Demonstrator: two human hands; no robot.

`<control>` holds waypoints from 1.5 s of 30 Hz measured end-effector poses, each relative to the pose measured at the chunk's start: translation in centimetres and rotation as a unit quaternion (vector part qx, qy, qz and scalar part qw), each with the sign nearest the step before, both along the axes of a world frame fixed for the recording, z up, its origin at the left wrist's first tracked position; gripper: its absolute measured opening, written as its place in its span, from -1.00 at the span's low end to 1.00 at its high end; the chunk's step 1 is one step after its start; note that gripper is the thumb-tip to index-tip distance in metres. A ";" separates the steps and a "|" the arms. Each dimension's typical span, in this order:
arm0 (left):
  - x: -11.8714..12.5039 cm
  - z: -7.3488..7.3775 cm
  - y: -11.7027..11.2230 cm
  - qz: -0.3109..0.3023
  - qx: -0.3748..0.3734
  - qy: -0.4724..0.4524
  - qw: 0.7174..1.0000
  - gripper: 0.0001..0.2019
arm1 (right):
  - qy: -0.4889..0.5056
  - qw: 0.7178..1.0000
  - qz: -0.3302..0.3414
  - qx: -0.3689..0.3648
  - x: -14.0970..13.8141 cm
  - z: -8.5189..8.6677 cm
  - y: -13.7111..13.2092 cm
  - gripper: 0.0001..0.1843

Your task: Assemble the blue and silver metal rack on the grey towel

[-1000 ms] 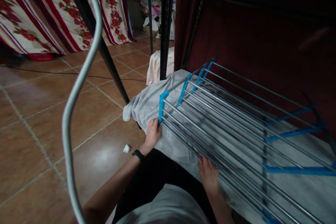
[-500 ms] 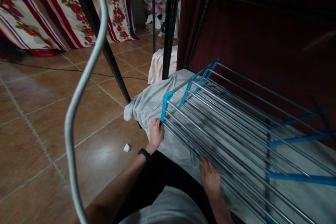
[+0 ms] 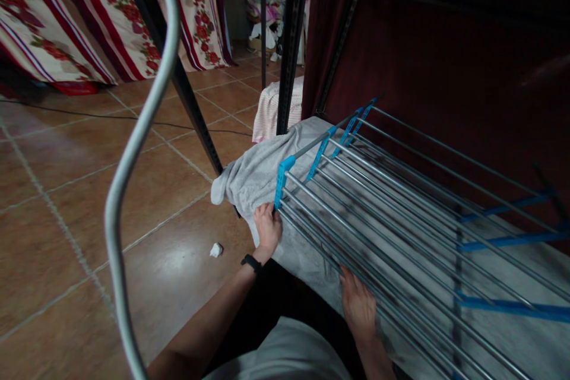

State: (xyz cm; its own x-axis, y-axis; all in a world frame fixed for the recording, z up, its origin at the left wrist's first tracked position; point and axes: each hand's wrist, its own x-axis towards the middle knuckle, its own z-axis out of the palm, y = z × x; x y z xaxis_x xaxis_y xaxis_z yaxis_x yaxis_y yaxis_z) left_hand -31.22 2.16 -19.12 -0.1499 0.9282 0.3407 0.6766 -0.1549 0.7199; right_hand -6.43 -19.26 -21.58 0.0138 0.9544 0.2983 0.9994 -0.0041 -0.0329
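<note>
A drying rack [image 3: 401, 208] of grey metal rods with blue plastic joints fills the right half of the view. A grey towel [image 3: 253, 175] lies under the rods and hangs over the rack's left end. My left hand [image 3: 268, 227], a black watch on its wrist, is closed on the towel's edge just below the blue corner piece [image 3: 281, 181]. My right hand [image 3: 356, 304] rests at the near rods with its fingers curled around them and the towel edge; the fingertips are hidden under the rods.
A bent grey tube [image 3: 133, 154] crosses the left foreground. Black metal posts [image 3: 291, 41] stand behind the rack. A floral red-and-white cloth [image 3: 89, 18] hangs at the back left. A small white scrap [image 3: 216, 249] and a black cable [image 3: 111, 119] lie on the brown tiled floor.
My left hand has shifted slightly right along the towel edge towards the blue corner piece. My right hand has stayed at the near rods. The view has drifted a little.
</note>
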 end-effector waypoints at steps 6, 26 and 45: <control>0.0 -0.3 0.0 0.004 0.013 -0.001 1.000 -0.73 | 0.017 1.000 0.009 -0.005 0.0 0.3 0.1 -0.61; -0.4 -0.7 0.2 -0.015 0.002 0.012 1.000 -0.79 | 0.029 0.999 0.015 -0.016 0.3 0.8 0.3 -0.59; -0.3 -0.5 0.0 -0.021 0.012 0.021 0.999 -0.80 | 0.026 0.999 0.018 -0.041 0.5 1.2 0.5 -0.56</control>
